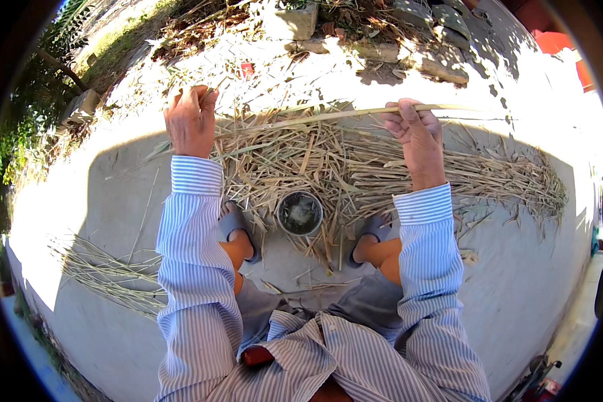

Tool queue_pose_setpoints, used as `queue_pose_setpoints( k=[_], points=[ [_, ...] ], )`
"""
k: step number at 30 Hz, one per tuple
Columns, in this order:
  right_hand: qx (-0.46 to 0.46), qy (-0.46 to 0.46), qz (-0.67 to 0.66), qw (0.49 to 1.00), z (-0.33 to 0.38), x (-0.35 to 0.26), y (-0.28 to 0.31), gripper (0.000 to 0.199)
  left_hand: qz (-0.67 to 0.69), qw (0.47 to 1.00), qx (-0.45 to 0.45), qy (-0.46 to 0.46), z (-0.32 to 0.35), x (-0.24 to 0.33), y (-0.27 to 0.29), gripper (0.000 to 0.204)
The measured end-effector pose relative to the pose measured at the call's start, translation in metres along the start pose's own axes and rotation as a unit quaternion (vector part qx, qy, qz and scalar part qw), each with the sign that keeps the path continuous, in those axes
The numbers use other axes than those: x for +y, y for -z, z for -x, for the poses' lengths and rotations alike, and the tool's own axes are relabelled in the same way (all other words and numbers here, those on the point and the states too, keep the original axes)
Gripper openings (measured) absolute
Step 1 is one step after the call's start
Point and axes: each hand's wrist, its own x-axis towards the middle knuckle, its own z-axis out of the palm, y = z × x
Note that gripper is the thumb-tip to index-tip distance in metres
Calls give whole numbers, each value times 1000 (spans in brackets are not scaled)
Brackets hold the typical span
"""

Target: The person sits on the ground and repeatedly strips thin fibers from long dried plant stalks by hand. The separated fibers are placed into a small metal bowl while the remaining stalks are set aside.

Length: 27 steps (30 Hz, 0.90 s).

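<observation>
Stalk (315, 118), one: likely light, springy, splittable; pinched by my right fingers (409, 114), probably best gripped there; left fingers (189, 102) curled, hold unclear.

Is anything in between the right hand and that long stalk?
No, nothing visible is in the way: the right hand directly pinches the long stalk. The pile of stalks lies below.

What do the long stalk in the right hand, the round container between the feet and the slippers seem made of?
Long stalk: plant stem, probably dried, going by its pale yellow-tan colour and smooth look.
Round container: perhaps metal, since its thin rim looks silvery, though plastic can't be ruled out.
Slippers: likely rubber or foam, judging by their plain, matte grey, wide straps.
</observation>
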Motion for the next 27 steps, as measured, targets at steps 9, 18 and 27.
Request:
queue_pose_setpoints(
  k=[9, 18, 27],
  points=[
    [28, -9, -6, 1000, -3, 18, -27, 28, 81, 965, -103, -228, 35, 84, -25, 36],
    [4, -27, -10, 1000, -3, 32, -39, 30, 508, 840, -79, 174, 9, 51, -16, 7],
    [20, -46, -17, 999, -2, 29, -53, 32, 76, 964, -165, -196, 27, 73, -18, 22]
  ],
)
